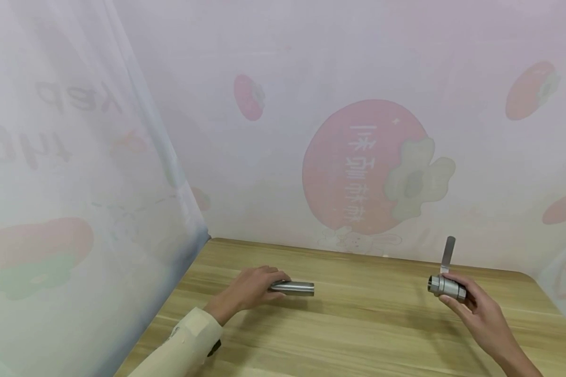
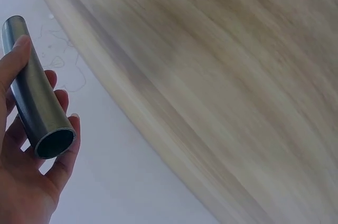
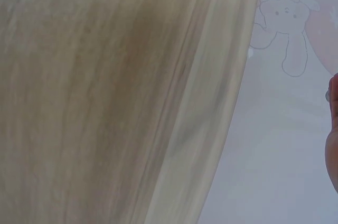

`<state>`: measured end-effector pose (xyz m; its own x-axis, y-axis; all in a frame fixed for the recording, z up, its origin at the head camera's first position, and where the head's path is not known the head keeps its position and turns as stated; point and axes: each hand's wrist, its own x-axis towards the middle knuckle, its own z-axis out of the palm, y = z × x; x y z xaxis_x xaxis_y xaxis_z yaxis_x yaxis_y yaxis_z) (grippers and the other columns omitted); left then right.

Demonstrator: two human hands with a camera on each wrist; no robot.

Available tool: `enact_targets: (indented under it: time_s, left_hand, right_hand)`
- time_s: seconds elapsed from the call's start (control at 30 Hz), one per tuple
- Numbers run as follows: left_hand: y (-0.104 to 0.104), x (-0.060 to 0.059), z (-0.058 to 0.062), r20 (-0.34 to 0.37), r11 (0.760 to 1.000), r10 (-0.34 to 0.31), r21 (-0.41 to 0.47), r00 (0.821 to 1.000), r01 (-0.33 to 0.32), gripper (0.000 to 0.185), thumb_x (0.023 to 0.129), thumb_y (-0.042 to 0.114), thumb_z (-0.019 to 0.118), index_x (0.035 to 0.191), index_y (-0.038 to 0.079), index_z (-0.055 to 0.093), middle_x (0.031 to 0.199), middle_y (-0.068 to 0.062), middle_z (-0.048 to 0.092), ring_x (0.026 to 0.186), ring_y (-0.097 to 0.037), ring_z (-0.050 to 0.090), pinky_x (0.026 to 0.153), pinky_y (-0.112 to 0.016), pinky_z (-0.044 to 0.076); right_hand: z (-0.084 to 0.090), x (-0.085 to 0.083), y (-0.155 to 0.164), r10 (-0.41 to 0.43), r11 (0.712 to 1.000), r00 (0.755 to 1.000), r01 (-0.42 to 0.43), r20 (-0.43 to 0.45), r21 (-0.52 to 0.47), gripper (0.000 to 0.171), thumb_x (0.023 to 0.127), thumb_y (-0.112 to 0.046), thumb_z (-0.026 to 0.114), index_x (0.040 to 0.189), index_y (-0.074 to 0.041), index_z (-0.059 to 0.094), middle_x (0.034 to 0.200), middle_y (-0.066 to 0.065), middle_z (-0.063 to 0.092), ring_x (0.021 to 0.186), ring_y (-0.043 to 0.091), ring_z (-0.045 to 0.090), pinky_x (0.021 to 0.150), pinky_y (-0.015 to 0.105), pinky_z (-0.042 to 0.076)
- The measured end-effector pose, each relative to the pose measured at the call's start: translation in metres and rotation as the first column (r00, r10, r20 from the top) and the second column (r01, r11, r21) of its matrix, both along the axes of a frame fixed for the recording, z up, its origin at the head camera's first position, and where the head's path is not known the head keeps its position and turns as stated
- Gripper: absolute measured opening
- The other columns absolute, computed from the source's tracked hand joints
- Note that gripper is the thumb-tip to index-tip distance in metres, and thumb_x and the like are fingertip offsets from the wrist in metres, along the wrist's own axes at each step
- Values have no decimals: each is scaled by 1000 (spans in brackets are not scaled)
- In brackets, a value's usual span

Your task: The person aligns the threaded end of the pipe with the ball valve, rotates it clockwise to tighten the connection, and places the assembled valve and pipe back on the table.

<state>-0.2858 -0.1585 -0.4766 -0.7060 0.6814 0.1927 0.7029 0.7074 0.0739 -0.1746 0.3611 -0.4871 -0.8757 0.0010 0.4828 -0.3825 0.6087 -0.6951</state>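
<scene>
My left hand (image 1: 257, 287) grips a short metal pipe (image 1: 298, 288) above the table's left half, its free end pointing right. In the left wrist view the thumb presses along the pipe (image 2: 39, 89), the other fingers curl behind it, and its hollow open end faces the camera. To the right, my right hand (image 1: 483, 313) holds a metal ball valve (image 1: 447, 287) between thumb and fingers. Its lever handle (image 1: 448, 252) sticks up, and a threaded opening faces left toward the pipe. Only a sliver of the right hand (image 3: 332, 145) shows at the edge of the right wrist view; the valve is mostly hidden there.
Both hands are over a wood-grain table (image 1: 358, 335) with rounded back corners. A pale curtain (image 1: 273, 173) printed with red fruit hangs right behind its back edge, and another curtain (image 1: 75, 183) closes off the left side.
</scene>
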Motion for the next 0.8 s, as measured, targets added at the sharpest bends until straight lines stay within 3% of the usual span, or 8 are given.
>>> enact_targets:
  time_s: [0.17,0.8]
  left_hand:
    - [3,1,2,46,1000,3,29,999,-4,40,99,47,80,134,28,74,120,7,78,99,-11,71,78,-32,57]
    - [7,5,1,101,996,-20,91,995,11,37,100,43,80,132,26,76,121,8,79,94,-5,69,78,-31,56]
  right_hand:
    - [-1,1,-1,4,1000,1000,-4,1,1,55,103,-1,74,155,-1,54,132,-37,51,116,-24,53,85,4,51]
    - [1,2,-7,39,999,999,-39,-3,-12,54,103,-1,73,155,-3,56,133,-34,55,116,-21,57,87,6,52]
